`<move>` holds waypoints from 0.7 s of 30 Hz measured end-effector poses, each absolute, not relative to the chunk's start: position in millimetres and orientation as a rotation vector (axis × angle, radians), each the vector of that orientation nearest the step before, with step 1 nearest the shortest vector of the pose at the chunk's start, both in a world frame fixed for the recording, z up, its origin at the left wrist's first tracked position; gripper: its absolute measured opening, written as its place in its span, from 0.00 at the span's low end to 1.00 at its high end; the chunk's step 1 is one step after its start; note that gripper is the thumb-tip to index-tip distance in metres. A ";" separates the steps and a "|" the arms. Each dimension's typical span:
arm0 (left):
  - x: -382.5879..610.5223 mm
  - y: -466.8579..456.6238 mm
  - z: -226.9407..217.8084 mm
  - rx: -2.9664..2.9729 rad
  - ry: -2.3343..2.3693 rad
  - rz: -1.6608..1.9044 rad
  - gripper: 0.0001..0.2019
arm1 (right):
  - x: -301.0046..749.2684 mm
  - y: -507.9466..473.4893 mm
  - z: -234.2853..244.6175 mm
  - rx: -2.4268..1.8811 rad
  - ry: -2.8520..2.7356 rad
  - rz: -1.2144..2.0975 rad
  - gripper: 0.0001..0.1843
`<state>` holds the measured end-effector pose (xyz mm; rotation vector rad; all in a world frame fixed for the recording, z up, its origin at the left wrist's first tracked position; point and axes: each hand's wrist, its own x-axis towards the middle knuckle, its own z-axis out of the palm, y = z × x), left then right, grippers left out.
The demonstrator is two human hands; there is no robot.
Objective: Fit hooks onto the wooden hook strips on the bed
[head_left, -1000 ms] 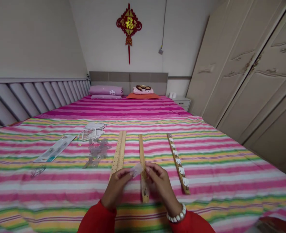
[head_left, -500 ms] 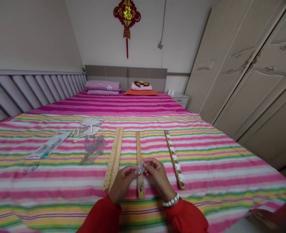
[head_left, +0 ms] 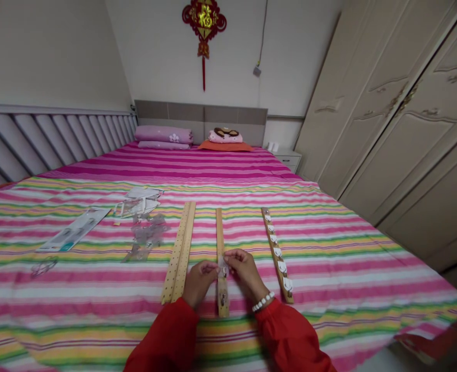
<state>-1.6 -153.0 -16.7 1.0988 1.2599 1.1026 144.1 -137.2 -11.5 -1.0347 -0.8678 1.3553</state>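
Note:
Both hands pinch a small clear adhesive hook (head_left: 223,269) against a narrow wooden strip (head_left: 219,232). My left hand (head_left: 200,281) holds its left edge with thumb and fingers. From the other side, the fingertips of my right hand (head_left: 244,268) grip its upper right edge. Nearer to me, another clear hook (head_left: 223,298) sits on the same strip. To the left lie perforated wooden strips (head_left: 179,253), side by side. A strip with several white hooks (head_left: 278,253) lies to the right.
Loose clear hooks (head_left: 148,235) lie left of the strips, with white packaging (head_left: 141,201) behind them. Farther left are a hook pack (head_left: 73,232) and a tangle of thin wire or clear pieces (head_left: 44,266). Everything rests on a striped bedspread (head_left: 108,305).
The clear hook has gone from being held tilted above the middle strip to lying against it. Both hands have moved slightly with it, and the view has shifted a little.

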 end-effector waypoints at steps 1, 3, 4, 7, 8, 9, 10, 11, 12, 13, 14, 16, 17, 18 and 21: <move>-1.4 -153.5 -18.5 1.080 1.260 1.103 0.15 | 144.0 -137.8 -14.0 -1.048 -0.868 1.351 0.11; -0.4 -154.1 -21.0 1.068 1.262 1.110 0.15 | 143.8 -138.9 -18.8 -1.074 -0.865 1.338 0.11; 0.2 -154.0 -21.7 1.070 1.267 1.115 0.15 | 143.7 -138.9 -20.8 -1.085 -0.864 1.331 0.11; 2.4 -152.8 -23.0 1.074 1.298 1.109 0.14 | 143.4 -136.7 -25.4 -1.109 -0.878 1.309 0.10; 2.8 -152.3 -23.4 1.070 1.305 1.104 0.14 | 143.3 -135.5 -26.5 -1.114 -0.888 1.299 0.10; 3.1 -152.0 -24.1 1.064 1.307 1.099 0.14 | 143.1 -134.4 -27.3 -1.117 -0.898 1.290 0.10; 3.1 -151.7 -25.0 1.056 1.305 1.098 0.14 | 142.9 -133.3 -28.1 -1.120 -0.908 1.282 0.09; 2.9 -151.5 -26.1 1.052 1.301 1.094 0.15 | 142.7 -132.5 -28.8 -1.122 -0.917 1.276 0.09; 2.5 -151.3 -27.4 1.052 1.299 1.091 0.15 | 142.5 -131.9 -29.4 -1.126 -0.921 1.271 0.09; 2.1 -151.2 -28.8 1.056 1.299 1.087 0.14 | 142.3 -131.5 -30.1 -1.130 -0.924 1.269 0.09; 1.8 -151.0 -30.0 1.062 1.304 1.080 0.14 | 142.1 -131.4 -30.6 -1.134 -0.925 1.266 0.09; 1.4 -150.9 -31.3 1.081 1.320 1.066 0.13 | 141.7 -131.4 -31.5 -1.137 -0.923 1.266 0.09; 1.5 -150.9 -31.2 1.090 1.327 1.061 0.13 | 141.5 -131.6 -31.8 -1.137 -0.921 1.266 0.09; 1.7 -151.0 -30.5 1.096 1.334 1.056 0.12 | 141.4 -131.7 -32.0 -1.137 -0.920 1.267 0.09; 2.7 -152.0 -26.6 1.114 1.345 1.043 0.11 | 140.9 -132.2 -32.5 -1.142 -0.921 1.272 0.08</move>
